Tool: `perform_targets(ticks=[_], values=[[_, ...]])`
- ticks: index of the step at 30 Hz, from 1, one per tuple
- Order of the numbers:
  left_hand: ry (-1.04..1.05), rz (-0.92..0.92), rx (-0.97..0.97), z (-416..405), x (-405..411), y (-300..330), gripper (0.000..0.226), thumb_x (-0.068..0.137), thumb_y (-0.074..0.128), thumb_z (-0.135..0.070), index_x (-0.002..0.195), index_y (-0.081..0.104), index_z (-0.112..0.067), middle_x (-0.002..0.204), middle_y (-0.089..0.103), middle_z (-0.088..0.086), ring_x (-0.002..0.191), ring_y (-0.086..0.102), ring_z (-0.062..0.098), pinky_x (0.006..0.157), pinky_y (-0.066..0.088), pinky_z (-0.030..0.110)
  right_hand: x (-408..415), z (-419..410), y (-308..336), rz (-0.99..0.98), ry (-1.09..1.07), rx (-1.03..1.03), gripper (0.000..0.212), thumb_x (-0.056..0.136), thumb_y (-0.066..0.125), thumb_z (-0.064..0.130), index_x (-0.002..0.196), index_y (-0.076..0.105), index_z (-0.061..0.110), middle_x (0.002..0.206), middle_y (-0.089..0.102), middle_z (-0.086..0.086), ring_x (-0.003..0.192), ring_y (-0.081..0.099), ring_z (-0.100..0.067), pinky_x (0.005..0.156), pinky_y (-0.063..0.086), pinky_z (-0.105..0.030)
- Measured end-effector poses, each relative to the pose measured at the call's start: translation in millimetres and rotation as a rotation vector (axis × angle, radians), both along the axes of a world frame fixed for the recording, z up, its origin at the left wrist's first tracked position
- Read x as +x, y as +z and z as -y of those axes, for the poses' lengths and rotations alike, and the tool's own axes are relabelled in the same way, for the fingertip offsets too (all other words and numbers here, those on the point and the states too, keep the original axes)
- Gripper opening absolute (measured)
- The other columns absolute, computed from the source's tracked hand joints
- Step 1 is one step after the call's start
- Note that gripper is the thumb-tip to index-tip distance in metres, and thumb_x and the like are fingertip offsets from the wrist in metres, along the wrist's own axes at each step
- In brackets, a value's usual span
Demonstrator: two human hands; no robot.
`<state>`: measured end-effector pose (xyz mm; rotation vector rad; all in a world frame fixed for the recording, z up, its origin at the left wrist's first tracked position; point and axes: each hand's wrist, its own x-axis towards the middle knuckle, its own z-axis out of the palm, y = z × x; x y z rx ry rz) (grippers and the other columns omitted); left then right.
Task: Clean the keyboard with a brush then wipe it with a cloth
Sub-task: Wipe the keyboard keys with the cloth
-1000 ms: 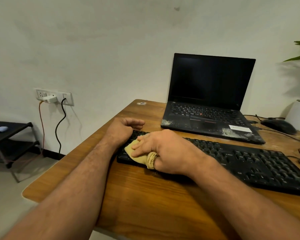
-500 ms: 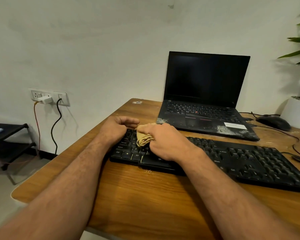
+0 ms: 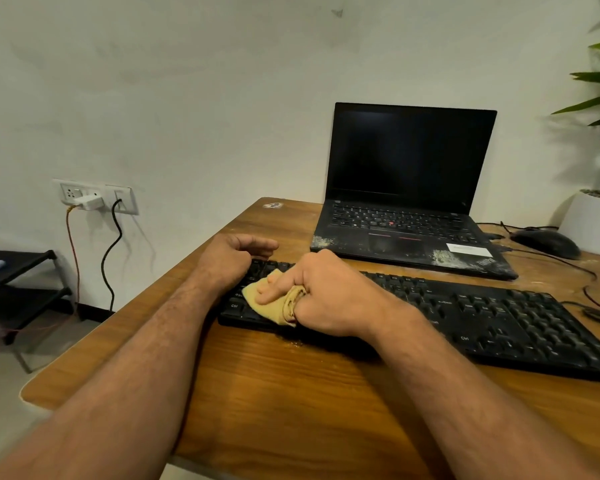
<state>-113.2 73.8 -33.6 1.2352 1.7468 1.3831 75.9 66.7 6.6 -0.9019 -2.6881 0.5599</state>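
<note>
- Long black plastic keyboard lies flat on the brown wooden desk, near its front edge. Long axis runs left to right, slanting a bit toward me at the right end; keys face up.
- Crumpled tan-yellow cloth sits on the keyboard's left end, by the Ctrl key, pressed onto the keys.
- My right hand is closed round the cloth: fingers curled over the bunched part, a flat corner poking out to the left. Palm down, knuckles up, forearm coming in from lower right across the desk.
- My left hand rests at the keyboard's far-left corner, fingers loosely curled, thumb pointing right. It touches the kbd edge; can't see anything held in it. Forearm comes in from lower left.
- Behind the kbd, just apart: open black laptop, screen dark, pale dust patches on the palm rest.
- Right of the laptop: black mouse w/ cable, then a white plant pot at the frame edge.
- Left wall: white socket plate w/ a charger and two cords hanging down.
</note>
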Motion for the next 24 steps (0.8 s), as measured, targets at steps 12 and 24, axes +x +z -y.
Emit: perform_targets(ticks=[12,24], values=[[0.008,-0.002,-0.004,3,4,2,0.057,0.082,0.036,0.02,0.097,0.077,-0.016,0.097,0.077,0.002,0.099,0.071,0.018,0.087,0.058,0.038,-14,-20,-7,0.107,-0.234,0.39,0.039,0.094,0.055,0.022,0.132,0.062,0.031,0.123,0.068,-0.001,0.114,0.062,-0.024,0.1,0.05,-0.04],[0.026,-0.033,-0.009,4,6,3,0.057,0.081,0.038,0.019,0.095,0.077,-0.02,0.1,0.074,-0.001,0.099,0.068,0.014,0.084,0.058,0.035,18,-5,25,0.159,-0.127,0.002,0.056,0.079,0.055,0.014,0.127,0.066,0.041,0.131,0.064,0.007,0.098,0.059,-0.007,0.09,0.052,-0.026]])
